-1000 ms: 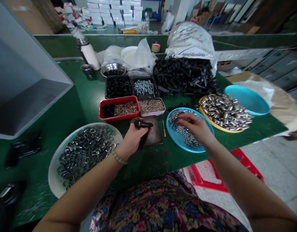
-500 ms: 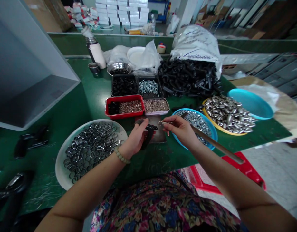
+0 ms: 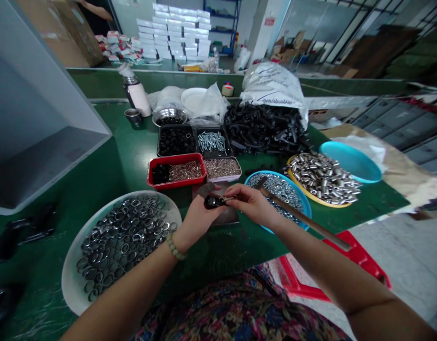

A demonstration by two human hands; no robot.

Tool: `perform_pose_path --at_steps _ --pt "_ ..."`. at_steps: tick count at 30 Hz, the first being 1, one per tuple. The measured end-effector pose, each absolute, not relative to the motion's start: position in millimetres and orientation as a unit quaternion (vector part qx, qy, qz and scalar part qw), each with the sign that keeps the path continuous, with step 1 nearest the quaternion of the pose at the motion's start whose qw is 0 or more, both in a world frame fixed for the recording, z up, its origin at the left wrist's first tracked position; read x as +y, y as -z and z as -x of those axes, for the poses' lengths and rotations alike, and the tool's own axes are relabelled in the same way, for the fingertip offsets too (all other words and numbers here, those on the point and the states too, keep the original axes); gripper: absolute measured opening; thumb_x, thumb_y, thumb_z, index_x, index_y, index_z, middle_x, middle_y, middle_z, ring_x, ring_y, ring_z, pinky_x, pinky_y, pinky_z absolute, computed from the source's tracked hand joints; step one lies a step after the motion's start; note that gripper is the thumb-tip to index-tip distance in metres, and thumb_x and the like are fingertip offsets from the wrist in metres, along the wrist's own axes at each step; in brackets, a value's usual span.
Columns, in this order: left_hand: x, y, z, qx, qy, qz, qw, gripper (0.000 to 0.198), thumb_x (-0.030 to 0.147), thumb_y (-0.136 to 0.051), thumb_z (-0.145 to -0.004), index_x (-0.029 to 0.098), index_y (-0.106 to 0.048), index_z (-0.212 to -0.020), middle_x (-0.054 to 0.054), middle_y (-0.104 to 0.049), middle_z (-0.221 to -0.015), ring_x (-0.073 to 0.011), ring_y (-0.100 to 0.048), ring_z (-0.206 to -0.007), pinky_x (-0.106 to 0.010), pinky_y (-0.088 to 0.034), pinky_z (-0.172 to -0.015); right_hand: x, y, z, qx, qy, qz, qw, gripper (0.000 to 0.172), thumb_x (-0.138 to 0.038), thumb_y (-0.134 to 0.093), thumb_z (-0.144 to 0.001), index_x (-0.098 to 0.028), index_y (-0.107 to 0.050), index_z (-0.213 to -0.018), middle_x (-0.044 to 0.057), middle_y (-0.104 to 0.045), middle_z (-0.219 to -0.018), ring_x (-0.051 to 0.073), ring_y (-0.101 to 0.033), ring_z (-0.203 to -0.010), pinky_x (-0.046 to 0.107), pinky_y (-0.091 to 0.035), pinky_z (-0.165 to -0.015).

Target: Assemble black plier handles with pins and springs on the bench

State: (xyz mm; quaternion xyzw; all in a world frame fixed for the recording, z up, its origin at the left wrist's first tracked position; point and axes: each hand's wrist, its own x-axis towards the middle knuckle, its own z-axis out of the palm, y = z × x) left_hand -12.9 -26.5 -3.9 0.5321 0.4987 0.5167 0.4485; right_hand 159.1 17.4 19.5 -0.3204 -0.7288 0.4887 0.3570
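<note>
Standing here, I see the one camera worn on the person's head, facing forward and down past the floral clothing (image 3: 254, 310) and both forearms (image 3: 321, 265). It looks from close above the left hand (image 3: 196, 218) and right hand (image 3: 256, 206), which fall near the middle, and its wide view runs across the green bench (image 3: 121, 166) to stacked white boxes (image 3: 176, 35) far behind.

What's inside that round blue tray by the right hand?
Small silvery metal parts show inside the blue tray, with a hammer lying across it. Whatever sits beneath the hammer or the uppermost parts is covered, and the right hand hides part of the tray's left side.
</note>
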Motion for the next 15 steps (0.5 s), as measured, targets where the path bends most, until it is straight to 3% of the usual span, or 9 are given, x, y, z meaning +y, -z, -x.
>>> perform_pose_path --at_steps 3,7,11,15 --pt "-23 -4 13 0.488 -0.509 -0.542 0.457 0.038 0.020 -0.073 -0.069 0.020 -0.060 -0.104 -0.002 -0.068 -0.099 -0.0187 -0.063 -0.094 -0.033 -0.049 -0.090 27 -23 -166 -0.756 -0.473 0.300 0.340 0.010 -0.024 -0.067 -0.080 -0.020 -0.064 -0.088 0.003 -0.064 -0.096 0.015 -0.061 -0.089 0.033 -0.051 -0.082" --pt "-16 -14 19 0.484 -0.472 -0.558 0.481 0.036 0.023 -0.074 -0.068 0.020 -0.064 -0.102 -0.002 -0.070 -0.096 -0.0189 -0.065 -0.089 -0.031 -0.050 -0.084 34 -32 -175 -0.749 -0.518 0.278 0.305 0.012 -0.026 -0.067 -0.081 -0.020 -0.062 -0.089 0.003 -0.063 -0.095 0.013 -0.062 -0.078 0.027 -0.053 -0.065" --pt "-3 -13 22 0.523 -0.348 -0.604 0.490 0.028 0.029 -0.076 -0.065 0.016 -0.071 -0.089 -0.005 -0.072 -0.084 -0.0221 -0.064 -0.078 -0.032 -0.050 -0.073 44 -56 -173 -0.880 -0.366 0.239 0.186 0.012 -0.021 -0.060 -0.085 -0.021 -0.069 -0.093 0.003 -0.062 -0.098 0.014 -0.061 -0.090 0.028 -0.053 -0.078" --pt "5 -18 19 0.502 -0.342 -0.548 0.575 0.028 0.036 -0.073 -0.069 0.014 -0.072 -0.086 -0.009 -0.072 -0.086 -0.0225 -0.065 -0.079 -0.033 -0.050 -0.073 109 -72 -168 -0.905 -0.268 0.319 0.084 0.034 -0.031 -0.047 -0.094 -0.024 -0.060 -0.125 0.005 -0.061 -0.115 0.012 -0.062 -0.084 0.026 -0.052 -0.074"
